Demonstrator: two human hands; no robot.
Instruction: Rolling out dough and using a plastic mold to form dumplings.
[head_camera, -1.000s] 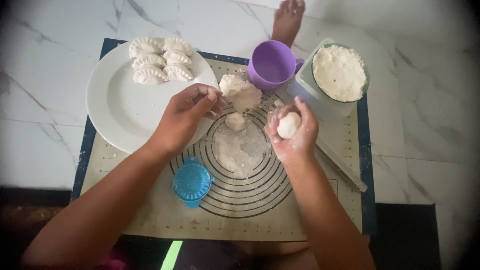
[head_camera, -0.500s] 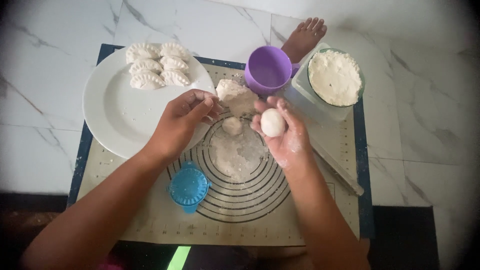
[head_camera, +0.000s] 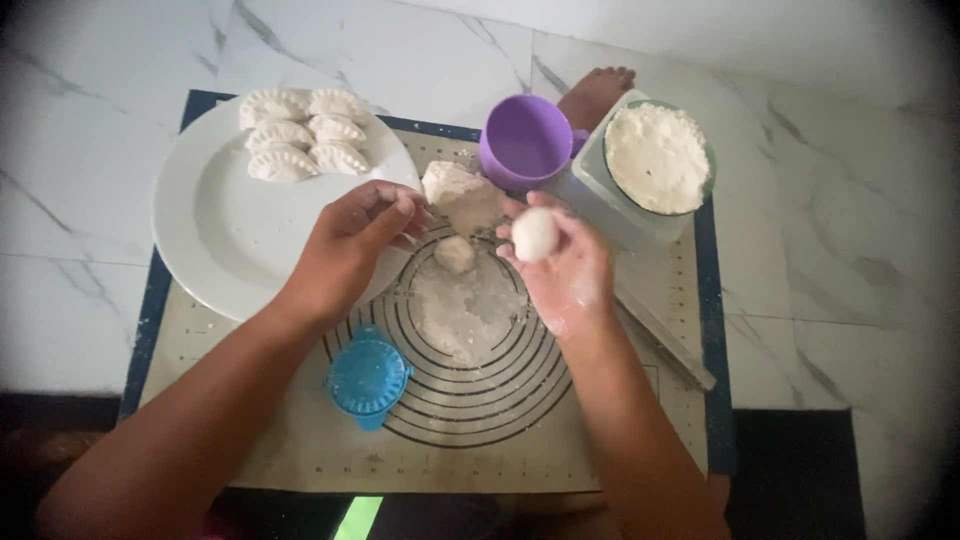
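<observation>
Right hand (head_camera: 562, 268) at centre frame, palm turned up, fingers cupped loosely around a small round dough ball (head_camera: 535, 235) resting near the fingertips. Left hand (head_camera: 352, 245) just left of centre, fingers curled narrow and pinched together beside the dough lump (head_camera: 462, 195); hard to tell whether touching it or holding a scrap, fingertips hidden by the hand's own knuckles.

Both forearms cut off by the lower frame edge. Lower corners dark and blurred; a green strip at bottom centre not identifiable. At upper centre, bare toes (head_camera: 597, 92) peeping behind the purple cup (head_camera: 525, 143), rest of the foot hidden by it. Long pale stick-like tool (head_camera: 668, 345) right of the right wrist, upper end covered by the hand, kind unclear.

Beneath the hands, a baking mat (head_camera: 300, 455) with dark blue border and printed concentric circles, dusted with flour (head_camera: 462, 315) at the middle. A small piece of dough (head_camera: 455, 253) between the two hands, lying on the mat. Blue round dumpling press (head_camera: 368, 377) at lower left of centre, just below the left wrist. White plate (head_camera: 215, 230) at upper left, partly overlapped by the left hand, carrying five crimped dumplings (head_camera: 297, 145) along its upper rim. Bowl of white filling (head_camera: 657, 158) at upper right, seated on a pale square container, just beside the cup. White marble floor (head_camera: 830, 210) all around.
</observation>
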